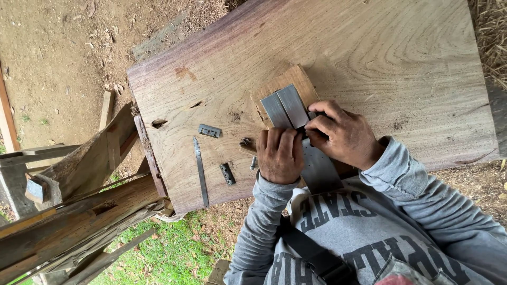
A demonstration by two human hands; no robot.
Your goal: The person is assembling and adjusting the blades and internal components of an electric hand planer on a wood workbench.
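Fingers (280, 138) of both hands curl shut on metal plates (285, 107).

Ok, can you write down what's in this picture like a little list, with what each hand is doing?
place: outdoors, dirt and grass around
surface: big wooden slab
left hand: pressing down on the grey metal blades, fingers curled
right hand: gripping the same blades from the side
under the blades: small wooden block
lying loose on the slab: long thin metal strip, two small metal plates
nearby: stacked timber
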